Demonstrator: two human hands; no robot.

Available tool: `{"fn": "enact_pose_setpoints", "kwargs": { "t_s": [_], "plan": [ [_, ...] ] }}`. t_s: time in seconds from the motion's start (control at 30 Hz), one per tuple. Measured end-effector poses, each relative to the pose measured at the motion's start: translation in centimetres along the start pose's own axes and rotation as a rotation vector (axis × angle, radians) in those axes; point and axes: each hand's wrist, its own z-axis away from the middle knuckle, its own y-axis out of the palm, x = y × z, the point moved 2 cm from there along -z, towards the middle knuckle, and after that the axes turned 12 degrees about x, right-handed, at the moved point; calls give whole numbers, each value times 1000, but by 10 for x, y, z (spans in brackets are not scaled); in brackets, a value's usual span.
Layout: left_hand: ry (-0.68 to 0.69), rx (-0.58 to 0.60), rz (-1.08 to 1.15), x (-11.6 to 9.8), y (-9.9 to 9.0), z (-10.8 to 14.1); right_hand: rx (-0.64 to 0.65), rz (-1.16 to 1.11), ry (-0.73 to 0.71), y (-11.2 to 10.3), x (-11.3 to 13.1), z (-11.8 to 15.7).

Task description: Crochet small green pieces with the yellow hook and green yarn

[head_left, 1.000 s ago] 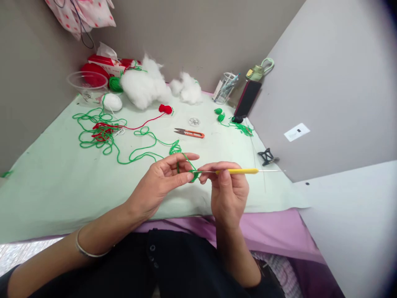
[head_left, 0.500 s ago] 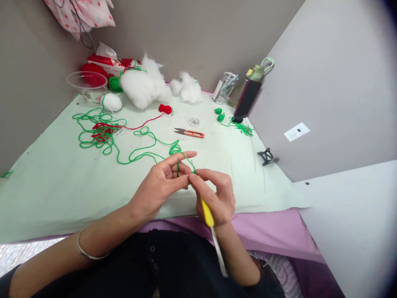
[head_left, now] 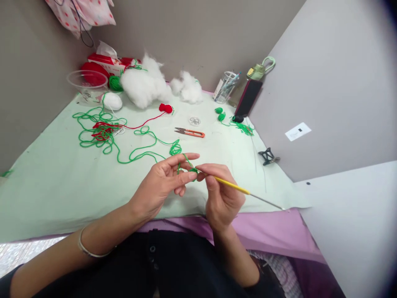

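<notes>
Between the thumb and fingers of my left hand [head_left: 166,180] is a small green crochet piece [head_left: 194,170], partly hidden by the fingertips. Green yarn [head_left: 186,158] passes over the raised index finger. My right hand [head_left: 223,194] grips a crochet hook [head_left: 232,185] with a yellow handle and a metal shaft pointing down to the right. The hook's working tip meets the green piece, too small to make out. Just beyond the left hand lies a loose tangle of green yarn [head_left: 175,147].
Thread snips [head_left: 190,132] with orange handles lie beyond the hands, near a small clear dish [head_left: 194,121]. White stuffing [head_left: 144,85] and a clear plastic bowl [head_left: 87,82] stand at the back. A phone [head_left: 248,98] leans by a bottle [head_left: 257,72]. A black claw-like object [head_left: 268,156] lies right.
My right hand has turned and shifted slightly right, swinging the hook's handle end from pointing down toward my body to pointing out right. My left hand stays almost in place, holding the green piece.
</notes>
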Motion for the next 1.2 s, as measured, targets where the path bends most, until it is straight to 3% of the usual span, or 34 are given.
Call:
{"fn": "enact_pose_setpoints", "kwargs": {
  "t_s": [0.1, 0.17, 0.23, 0.37, 0.47, 0.67, 0.8, 0.93, 1.1, 1.2],
  "plan": [
    [-38, 5, 72, 2, -1, -2, 9, 246, -119, 0, 0, 6],
    [-106, 24, 150, 3, -2, -3, -8, 285, -139, -2, 0, 6],
    [-134, 16, 190, 1, -4, -5, -55, 148, -57, -6, 0, 3],
    [-49, -36, 94, -2, -7, -4, -81, -219, 96, -8, 0, -4],
    [8, -25, -18, 0, -5, -2, -4, -232, 98, -4, 0, -6],
    [56, -22, -140, 0, -6, 1, -40, -404, 232, -6, -7, -2],
    [54, -17, -181, -1, -9, 2, -29, -502, 244, -8, -7, -2],
    [97, -23, -260, -3, -10, 3, -11, -302, 172, -11, 0, -1],
    [113, -70, -379, -7, -6, 5, 82, 93, -88, -9, 4, 5],
    [119, -71, -316, -5, -4, 5, 98, 274, -212, -3, 0, 10]
  ]
}}
